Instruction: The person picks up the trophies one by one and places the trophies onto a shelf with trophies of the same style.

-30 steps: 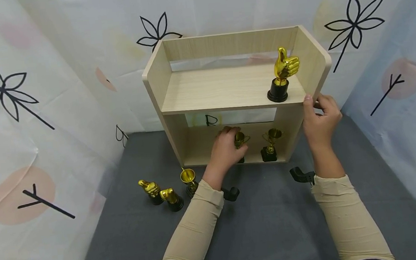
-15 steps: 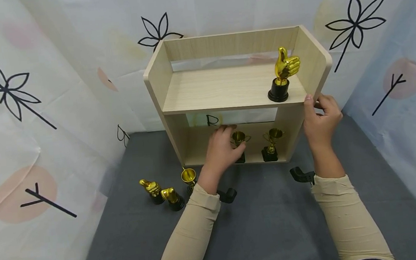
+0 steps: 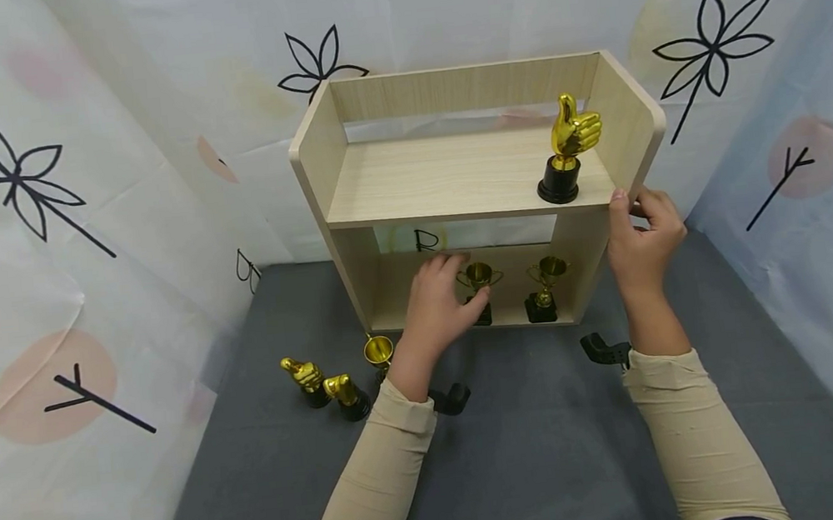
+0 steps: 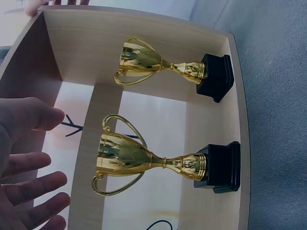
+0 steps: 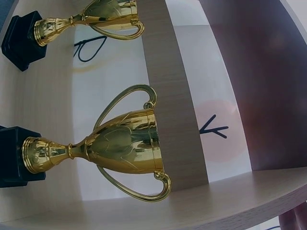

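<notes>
My left hand point(image 3: 430, 309) is at the lower level of the wooden shelf point(image 3: 439, 178), fingers spread and holding nothing. Just beyond its thumb stands a gold trophy cup point(image 4: 127, 155) on a black base, upright on the lower board. A gap shows between fingers and cup in the left wrist view. To its right stands a matching trophy cup point(image 3: 549, 268). My right hand point(image 3: 644, 242) grips the front edge of the shelf's right side panel, thumb in front and fingers curled round the outer side. On the upper board is a gold thumbs-up trophy point(image 3: 572, 132).
On the grey tabletop point(image 3: 540, 449), left of the shelf, stand a thumbs-up trophy point(image 3: 306, 377), a fist trophy point(image 3: 340, 390) and a gold cup point(image 3: 378, 351), partly hidden by my left arm. A patterned white curtain point(image 3: 164, 58) hangs behind and at both sides.
My left hand has let go of the trophy cup and drawn back slightly to the left, its fingers opening. The cup stays standing on the lower board. My right hand has not moved.
</notes>
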`<state>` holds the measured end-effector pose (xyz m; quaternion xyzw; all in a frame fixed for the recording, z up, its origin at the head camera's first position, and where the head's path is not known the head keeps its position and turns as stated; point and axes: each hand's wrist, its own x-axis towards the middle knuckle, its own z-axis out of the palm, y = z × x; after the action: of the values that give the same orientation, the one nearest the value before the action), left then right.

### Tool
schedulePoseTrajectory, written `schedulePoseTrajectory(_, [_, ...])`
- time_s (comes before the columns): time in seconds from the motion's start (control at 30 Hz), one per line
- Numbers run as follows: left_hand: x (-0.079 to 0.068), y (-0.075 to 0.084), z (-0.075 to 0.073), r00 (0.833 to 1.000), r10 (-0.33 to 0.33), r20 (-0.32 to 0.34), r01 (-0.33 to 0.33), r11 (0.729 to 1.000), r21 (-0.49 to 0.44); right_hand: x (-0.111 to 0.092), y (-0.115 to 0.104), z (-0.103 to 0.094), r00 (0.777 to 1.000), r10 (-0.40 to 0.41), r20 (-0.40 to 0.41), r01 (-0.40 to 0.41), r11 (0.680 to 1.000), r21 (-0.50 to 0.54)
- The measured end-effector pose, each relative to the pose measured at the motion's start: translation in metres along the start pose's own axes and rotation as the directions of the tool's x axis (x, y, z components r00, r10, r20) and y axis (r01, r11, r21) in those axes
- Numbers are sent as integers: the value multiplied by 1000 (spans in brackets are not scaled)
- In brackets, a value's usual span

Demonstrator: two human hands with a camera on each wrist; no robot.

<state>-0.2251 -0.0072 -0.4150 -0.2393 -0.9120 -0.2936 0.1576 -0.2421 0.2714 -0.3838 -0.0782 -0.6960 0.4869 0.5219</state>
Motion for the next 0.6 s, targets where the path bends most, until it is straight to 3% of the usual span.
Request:
schedulePoseTrajectory(0.3, [-7, 3, -8, 1000, 17, -25, -17, 1000, -17, 0, 1, 0, 1000, 1, -4, -1, 1000, 8])
schedulePoseTrajectory(0.6, [-18, 4, -18, 998, 35, -47, -37, 999, -28, -5, -24, -2, 1000, -4, -7, 4, 999, 38])
